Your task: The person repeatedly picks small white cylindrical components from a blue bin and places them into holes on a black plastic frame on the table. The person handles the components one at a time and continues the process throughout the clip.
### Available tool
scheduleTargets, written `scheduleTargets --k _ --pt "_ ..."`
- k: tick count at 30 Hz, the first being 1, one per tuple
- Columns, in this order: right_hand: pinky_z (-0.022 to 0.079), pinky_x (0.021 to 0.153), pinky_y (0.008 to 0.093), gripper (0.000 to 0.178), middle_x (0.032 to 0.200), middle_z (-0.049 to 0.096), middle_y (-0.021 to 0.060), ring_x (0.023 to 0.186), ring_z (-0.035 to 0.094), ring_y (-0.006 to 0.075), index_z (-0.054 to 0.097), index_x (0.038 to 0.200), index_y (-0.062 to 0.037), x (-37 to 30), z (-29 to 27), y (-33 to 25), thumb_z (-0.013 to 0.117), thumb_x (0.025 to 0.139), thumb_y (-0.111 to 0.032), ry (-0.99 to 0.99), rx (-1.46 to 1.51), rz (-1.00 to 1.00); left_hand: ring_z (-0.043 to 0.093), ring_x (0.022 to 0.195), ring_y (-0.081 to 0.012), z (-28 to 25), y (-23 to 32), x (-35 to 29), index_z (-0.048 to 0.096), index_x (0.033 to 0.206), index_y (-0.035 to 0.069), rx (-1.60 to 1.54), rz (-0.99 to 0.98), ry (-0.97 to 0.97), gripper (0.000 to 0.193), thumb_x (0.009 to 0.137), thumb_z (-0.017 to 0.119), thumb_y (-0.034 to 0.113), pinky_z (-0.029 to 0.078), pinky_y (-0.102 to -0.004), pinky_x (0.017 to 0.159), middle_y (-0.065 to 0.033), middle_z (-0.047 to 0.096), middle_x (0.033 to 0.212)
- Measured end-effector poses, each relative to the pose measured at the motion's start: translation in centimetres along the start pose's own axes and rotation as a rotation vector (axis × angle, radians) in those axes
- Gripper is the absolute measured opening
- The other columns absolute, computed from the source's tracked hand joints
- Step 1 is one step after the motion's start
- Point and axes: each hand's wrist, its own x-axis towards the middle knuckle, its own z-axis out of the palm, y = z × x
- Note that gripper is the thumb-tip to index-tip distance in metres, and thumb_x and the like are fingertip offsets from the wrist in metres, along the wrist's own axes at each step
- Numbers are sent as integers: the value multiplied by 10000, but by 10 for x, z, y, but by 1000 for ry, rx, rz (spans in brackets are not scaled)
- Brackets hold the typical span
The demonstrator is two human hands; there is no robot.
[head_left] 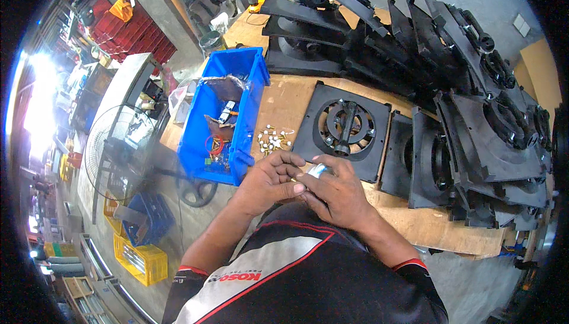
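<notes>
My two hands meet in front of my body at the table's near edge. In my right hand (339, 192) is a small, shiny white-and-blue round thing (317, 170) that looks like a roll of tape. My left hand (274, 183) is closed, thumb and fingers pinched against the right fingers. A speck of brass colour shows between them, so it seems to grip a small brass fitting, mostly hidden. Just beyond lies a loose pile of small brass fittings with white parts (274, 141). A square black plate with a round grille and crossbar (342, 127) lies flat beyond my right hand.
A blue plastic bin (191, 140) with small parts and bags stands left of the pile. Black plates (492, 140) are stacked along the right and far sides of the wooden table (281, 96). A standing fan (118, 152) and yellow crate (140, 259) are on the left.
</notes>
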Motion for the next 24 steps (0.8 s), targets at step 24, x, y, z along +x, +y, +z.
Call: scheduleTargets --k 24 --pt "399 958 492 543 1121 612 222 1127 539 389 638 1221 -59 4 0 -9 677 692 -170 -14 59 242 677 855 -159 4 -29 -1 643 1074 -24 -82 164 264 231 878 730 61 559 -289 764 -101 699 939"
